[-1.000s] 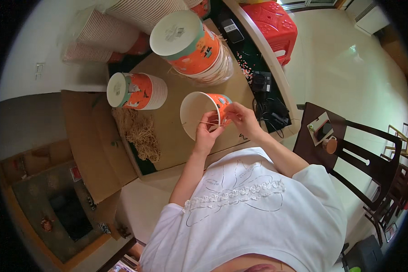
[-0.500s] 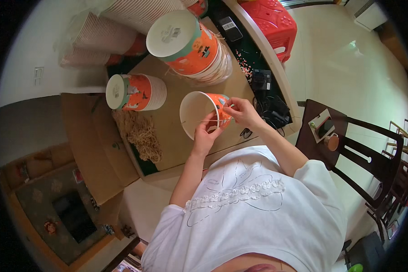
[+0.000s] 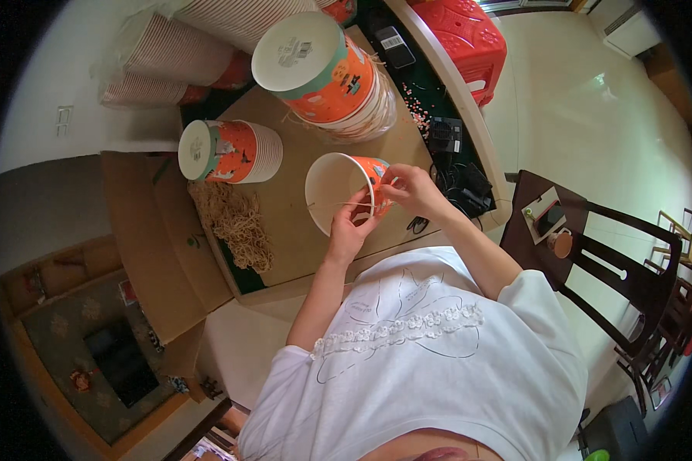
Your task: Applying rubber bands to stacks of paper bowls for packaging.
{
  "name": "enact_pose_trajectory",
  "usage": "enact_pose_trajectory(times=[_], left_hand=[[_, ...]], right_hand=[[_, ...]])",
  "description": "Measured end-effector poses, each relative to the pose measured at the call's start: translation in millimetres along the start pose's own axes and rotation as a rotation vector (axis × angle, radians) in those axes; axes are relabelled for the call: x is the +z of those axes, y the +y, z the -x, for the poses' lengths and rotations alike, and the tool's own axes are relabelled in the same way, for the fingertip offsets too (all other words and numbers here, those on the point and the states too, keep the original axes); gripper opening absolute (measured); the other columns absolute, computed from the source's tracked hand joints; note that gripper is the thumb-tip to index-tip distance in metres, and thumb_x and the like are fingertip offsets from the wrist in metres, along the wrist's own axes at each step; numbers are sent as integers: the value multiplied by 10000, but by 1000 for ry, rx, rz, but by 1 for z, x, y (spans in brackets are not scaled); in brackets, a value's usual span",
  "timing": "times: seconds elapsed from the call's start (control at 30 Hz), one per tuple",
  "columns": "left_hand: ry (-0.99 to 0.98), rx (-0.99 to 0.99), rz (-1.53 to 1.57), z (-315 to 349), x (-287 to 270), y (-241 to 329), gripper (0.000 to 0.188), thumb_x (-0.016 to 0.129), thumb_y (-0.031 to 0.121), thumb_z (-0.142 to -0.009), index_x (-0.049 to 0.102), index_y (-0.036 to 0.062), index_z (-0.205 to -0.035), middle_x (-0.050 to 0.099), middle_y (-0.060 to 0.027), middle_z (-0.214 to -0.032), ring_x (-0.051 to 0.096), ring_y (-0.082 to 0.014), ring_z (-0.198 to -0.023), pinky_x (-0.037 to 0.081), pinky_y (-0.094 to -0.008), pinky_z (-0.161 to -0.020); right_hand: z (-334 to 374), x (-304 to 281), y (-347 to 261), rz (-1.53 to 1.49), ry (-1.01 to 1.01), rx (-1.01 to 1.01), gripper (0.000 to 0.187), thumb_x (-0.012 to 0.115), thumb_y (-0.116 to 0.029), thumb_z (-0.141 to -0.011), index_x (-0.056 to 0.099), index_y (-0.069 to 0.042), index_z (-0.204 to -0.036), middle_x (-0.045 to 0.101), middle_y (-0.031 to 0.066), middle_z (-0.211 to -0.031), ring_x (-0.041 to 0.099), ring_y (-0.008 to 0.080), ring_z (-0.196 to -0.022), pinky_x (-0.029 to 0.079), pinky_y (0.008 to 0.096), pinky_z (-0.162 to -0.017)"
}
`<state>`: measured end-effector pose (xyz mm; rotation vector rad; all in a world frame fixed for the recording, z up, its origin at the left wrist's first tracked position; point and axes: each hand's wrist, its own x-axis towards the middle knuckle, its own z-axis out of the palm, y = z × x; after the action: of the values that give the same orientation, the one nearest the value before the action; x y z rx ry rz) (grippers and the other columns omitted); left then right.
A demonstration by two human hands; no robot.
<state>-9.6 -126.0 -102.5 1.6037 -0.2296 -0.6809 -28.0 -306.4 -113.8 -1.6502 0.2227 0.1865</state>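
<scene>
An orange printed paper bucket (image 3: pixel 327 180) lies on its side on the board, its white mouth turned to the left. A thin pale cord (image 3: pixel 324 204) crosses the mouth and runs toward the outer wall. My left hand (image 3: pixel 350 225) grips the near rim, fingers reaching inside the mouth and thumb outside. Against the printed outer wall, my right hand (image 3: pixel 412 190) pinches with its fingertips, seemingly on the cord; the fingers partly hide the pinch.
Upturned stacks of matching buckets stand as a tall stack (image 3: pixel 338 84) and a shorter stack (image 3: pixel 234 152). Tangled cord (image 3: pixel 234 227) lies at the board's left edge, beside an open cardboard box (image 3: pixel 158 238). Black cables and adapters (image 3: pixel 469 188) sit on the right.
My right hand's fingertips have shifted slightly left and closer along the bucket's outer wall. Less cord shows between the rim and the right hand. My left hand keeps its grip.
</scene>
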Motion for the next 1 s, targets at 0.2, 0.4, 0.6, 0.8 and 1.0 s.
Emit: enact_pose_trajectory(times=[0.2, 0.4, 0.6, 0.8, 1.0], left_hand=[[-11, -14, -72, 0, -1, 1, 536, 646, -2, -776, 492, 84, -1282, 618, -31, -1012, 587, -111, -900, 480, -261, -799], [-99, 58, 46, 3, -7, 6, 433, 531, -11, -815, 524, 58, -1243, 634, -37, -1002, 601, -121, -911, 492, -262, -770], [128, 196, -579, -5, 14, 8, 188, 550, 42, -828, 632, 19, -996, 655, -126, -795, 656, -219, -757, 508, -313, -676], [244, 158, -489, -14, 21, -4, 54, 524, 50, -861, 538, 3, -839, 629, -128, -702, 656, -240, -649, 508, -332, -568], [244, 13, 44, -22, 9, -31, 50, 475, 50, -902, 488, 10, -874, 636, -80, -749, 645, -146, -636, 523, -262, -522]], right_hand=[[-2, 0, 1, 79, -10, -49, 139, 630, -108, -799, 596, 17, -850, 611, 69, -742, 572, 121, -673, 476, 274, -612], [2, -4, -2, 121, -37, -45, 145, 636, -112, -797, 601, 18, -849, 627, 82, -762, 596, 138, -691, 485, 281, -627], [8, -7, 8, 123, -71, -14, 146, 651, -124, -758, 632, -2, -835, 644, 124, -756, 613, 198, -656, 486, 323, -623], [14, -7, 18, -32, -120, 96, 134, 630, -95, -799, 609, -1, -892, 639, 133, -752, 604, 165, -653, 495, 312, -629], [34, -4, -22, 390, 116, -178, 80, 593, -37, -801, 564, -37, -875, 585, 134, -804, 612, 286, -738, 489, 331, -633]])
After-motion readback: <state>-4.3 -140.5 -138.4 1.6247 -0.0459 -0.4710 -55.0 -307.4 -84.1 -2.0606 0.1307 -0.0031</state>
